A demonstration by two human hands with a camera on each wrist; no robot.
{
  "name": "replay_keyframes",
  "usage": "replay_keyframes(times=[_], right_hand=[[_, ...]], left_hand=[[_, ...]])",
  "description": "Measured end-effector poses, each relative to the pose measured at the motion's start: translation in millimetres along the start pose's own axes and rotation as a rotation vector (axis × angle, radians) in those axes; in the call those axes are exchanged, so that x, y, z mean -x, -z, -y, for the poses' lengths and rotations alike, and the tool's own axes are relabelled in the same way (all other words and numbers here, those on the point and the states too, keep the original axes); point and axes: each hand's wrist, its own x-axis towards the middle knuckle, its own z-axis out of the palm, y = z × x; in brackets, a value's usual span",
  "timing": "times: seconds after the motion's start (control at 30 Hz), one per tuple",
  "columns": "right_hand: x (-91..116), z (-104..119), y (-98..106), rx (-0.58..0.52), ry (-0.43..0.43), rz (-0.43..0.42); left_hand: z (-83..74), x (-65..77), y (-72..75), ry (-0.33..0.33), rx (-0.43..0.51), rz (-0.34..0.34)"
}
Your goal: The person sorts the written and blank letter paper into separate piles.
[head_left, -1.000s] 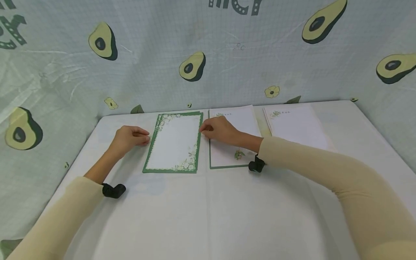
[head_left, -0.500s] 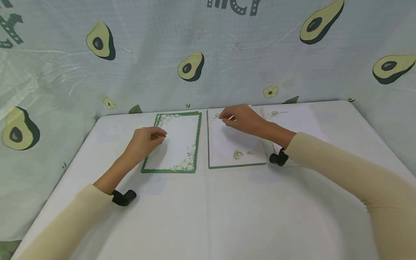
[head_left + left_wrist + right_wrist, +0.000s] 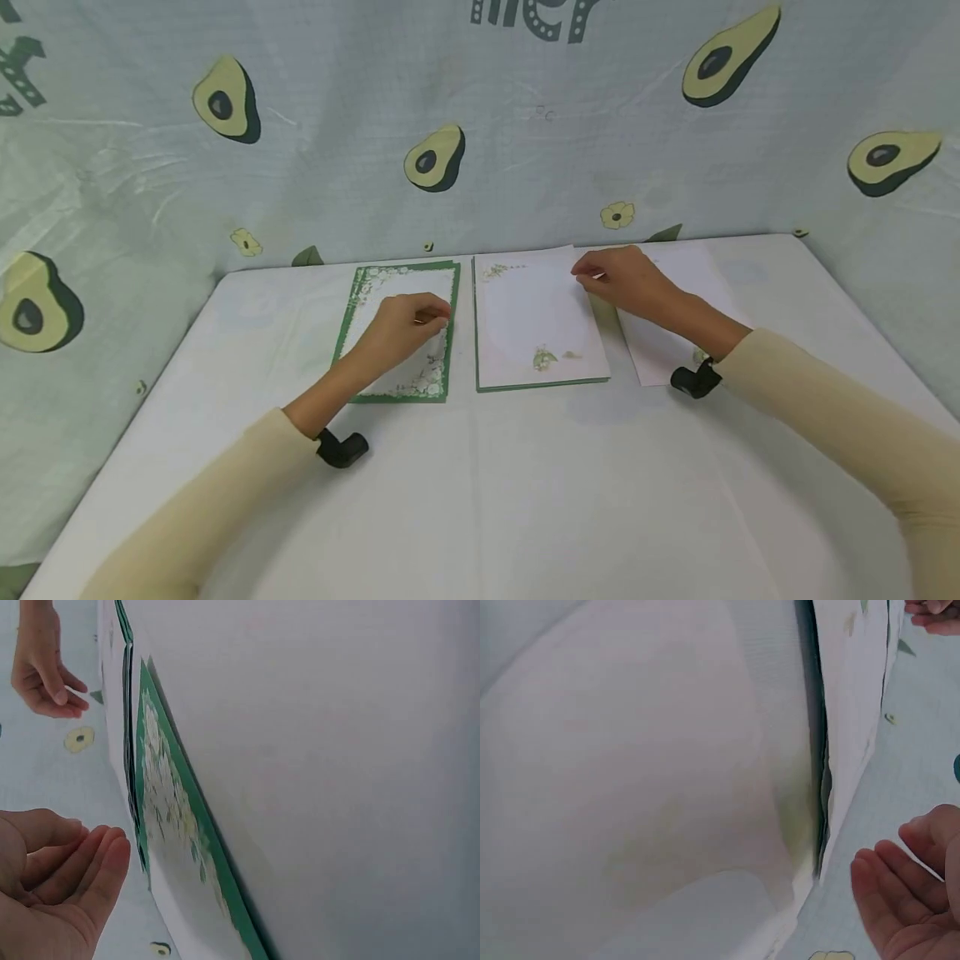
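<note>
My left hand [image 3: 405,329] is over a sheet with a green floral border [image 3: 390,283], its fingers loosely bent near the sheet's right edge. Nothing shows between the fingertips in the left wrist view. Beside that sheet lies a stack of white paper [image 3: 525,317] with small flower prints and a green lower edge. My right hand [image 3: 626,275] is above the gap at that stack's upper right edge, fingers loosely bent. In the right wrist view this hand [image 3: 907,900] holds nothing. Under the right forearm, another white sheet [image 3: 652,350] is partly hidden.
The papers lie in a row toward the back of a white-covered table [image 3: 525,492]. Behind it hangs a pale curtain [image 3: 337,125] printed with avocados. Each wrist carries a black camera mount, such as the left one [image 3: 342,448].
Both hands have moved to the right: the left from beside the bordered sheet to over its right side, the right from the middle stack's left edge to its right edge. The papers look unmoved.
</note>
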Motion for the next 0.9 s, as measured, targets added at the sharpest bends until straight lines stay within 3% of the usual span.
replay_keyframes(times=[0.3,0.5,0.67,0.9], right_hand=[[17.8,-13.9,-2.6,-0.066,-0.115,0.014],[18.2,-15.8,-2.5,-0.217,-0.214,0.074],[14.6,-16.5,-3.1,-0.346,-0.335,0.119],[12.4,-18.4,-7.9,-0.380,-0.401,0.142]], left_hand=[[-14.6,-26.4,-24.9,0.037,-0.056,0.074],[-16.6,-31.3,-25.4,0.059,-0.112,0.045],[-18.2,-31.8,-24.8,0.065,-0.089,0.031],[-10.0,-43.4,-26.4,0.084,-0.045,0.043]])
